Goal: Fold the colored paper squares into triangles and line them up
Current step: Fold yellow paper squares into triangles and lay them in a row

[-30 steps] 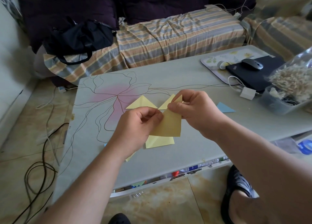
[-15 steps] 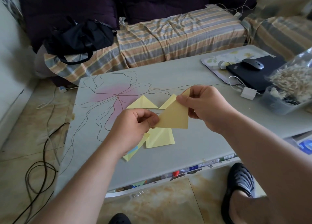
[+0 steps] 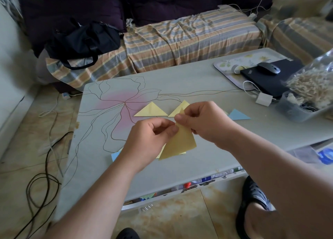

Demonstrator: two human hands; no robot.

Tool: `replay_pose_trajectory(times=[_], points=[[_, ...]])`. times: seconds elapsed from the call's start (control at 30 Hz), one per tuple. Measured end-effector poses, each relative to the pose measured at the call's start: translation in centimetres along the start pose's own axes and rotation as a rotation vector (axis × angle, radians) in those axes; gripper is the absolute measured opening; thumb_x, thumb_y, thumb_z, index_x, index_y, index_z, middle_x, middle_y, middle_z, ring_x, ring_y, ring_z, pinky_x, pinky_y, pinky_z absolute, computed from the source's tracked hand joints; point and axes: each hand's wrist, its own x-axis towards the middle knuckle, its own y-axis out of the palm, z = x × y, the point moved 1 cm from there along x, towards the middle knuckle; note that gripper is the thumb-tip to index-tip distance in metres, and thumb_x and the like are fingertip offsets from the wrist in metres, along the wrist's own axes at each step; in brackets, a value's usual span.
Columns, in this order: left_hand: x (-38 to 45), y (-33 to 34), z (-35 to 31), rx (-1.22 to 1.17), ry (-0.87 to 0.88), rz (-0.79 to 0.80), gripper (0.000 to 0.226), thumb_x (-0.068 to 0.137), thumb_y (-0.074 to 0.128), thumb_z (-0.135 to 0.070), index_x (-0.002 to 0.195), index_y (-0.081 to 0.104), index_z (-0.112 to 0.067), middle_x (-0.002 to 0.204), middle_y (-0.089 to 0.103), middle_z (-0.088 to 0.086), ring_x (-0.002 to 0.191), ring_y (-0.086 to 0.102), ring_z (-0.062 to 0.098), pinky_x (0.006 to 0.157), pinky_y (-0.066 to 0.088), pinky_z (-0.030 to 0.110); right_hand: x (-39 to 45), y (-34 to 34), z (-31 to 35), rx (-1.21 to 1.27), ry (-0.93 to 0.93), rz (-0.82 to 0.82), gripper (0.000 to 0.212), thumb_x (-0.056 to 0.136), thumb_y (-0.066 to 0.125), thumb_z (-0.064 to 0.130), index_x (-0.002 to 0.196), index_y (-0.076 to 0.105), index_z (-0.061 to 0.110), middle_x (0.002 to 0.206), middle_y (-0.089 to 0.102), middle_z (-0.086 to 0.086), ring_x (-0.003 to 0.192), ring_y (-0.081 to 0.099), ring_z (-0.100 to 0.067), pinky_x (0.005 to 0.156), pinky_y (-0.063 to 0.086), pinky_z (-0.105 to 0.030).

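A yellow paper (image 3: 180, 143), folded into a triangle shape, hangs above the grey table (image 3: 198, 159). My left hand (image 3: 149, 139) pinches its upper left edge and my right hand (image 3: 203, 121) pinches its top corner. Behind the hands lie two folded yellow triangles, one (image 3: 151, 110) in full view and one (image 3: 177, 109) partly hidden by my right hand. A blue triangle (image 3: 237, 114) lies to the right of them. Under my left hand, loose yellow sheets (image 3: 182, 153) and a blue paper corner (image 3: 115, 155) peek out.
A tray (image 3: 227, 71), a black laptop (image 3: 270, 80) with a mouse (image 3: 268, 70), a white charger (image 3: 264, 99) and a plastic tub of clips (image 3: 297, 109) crowd the table's right end. A striped sofa (image 3: 180, 40) with a black bag (image 3: 84, 38) stands behind. Cables (image 3: 45, 175) trail on the floor.
My hands have come closer together. The right hand moved left and down with the paper's corner, turning the yellow triangle so that it now hangs point-up.
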Motion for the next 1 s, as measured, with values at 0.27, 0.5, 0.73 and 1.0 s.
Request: replay_pose_trajectory(times=[0.27, 0.5, 0.73, 1.0], points=[[0.0, 1.1, -0.6, -0.303, -0.085, -0.141, 0.005, 0.095, 0.075, -0.022, 0.096, 0.077, -0.026, 0.086, 0.076, -0.006, 0.078, 0.067, 0.009, 0.077, 0.051, 0.028, 0.1, 0.2, 0.2, 0.176, 0.033, 0.002, 0.008, 0.091, 0.078, 0.023, 0.086, 0.080, 0.019, 0.085, 0.077, -0.004, 0.075, 0.066, -0.019, 0.076, 0.057, -0.044], [0.1, 0.8, -0.7, -0.290, -0.021, -0.156, 0.005, 0.096, 0.073, -0.022, 0.096, 0.078, -0.021, 0.081, 0.073, -0.003, 0.075, 0.063, 0.012, 0.075, 0.051, 0.025, -0.7, 0.8, 0.7, -0.075, -0.011, -0.042, 0.015, 0.089, 0.077, 0.033, 0.078, 0.079, 0.024, 0.055, 0.060, 0.019, 0.048, 0.046, -0.004, 0.047, 0.037, -0.018], [0.4, 0.8, -0.9, -0.292, -0.022, -0.201, 0.010, 0.099, 0.070, -0.021, 0.092, 0.079, -0.020, 0.084, 0.077, 0.002, 0.076, 0.068, 0.013, 0.075, 0.052, 0.026, -1.0, 1.2, 1.1, -0.110, -0.026, -0.077, 0.016, 0.089, 0.072, 0.023, 0.073, 0.074, 0.019, 0.048, 0.052, 0.021, 0.042, 0.041, -0.004, 0.041, 0.029, -0.012], [0.6, -0.3, -1.5, -0.462, -0.119, -0.306, 0.014, 0.097, 0.071, -0.020, 0.085, 0.076, -0.024, 0.086, 0.074, 0.001, 0.083, 0.067, 0.017, 0.079, 0.052, 0.031, -0.7, 0.3, 1.4, -0.092, -0.020, -0.055, 0.018, 0.088, 0.070, 0.018, 0.070, 0.071, 0.017, 0.051, 0.055, 0.019, 0.043, 0.040, -0.005, 0.042, 0.032, -0.015]])
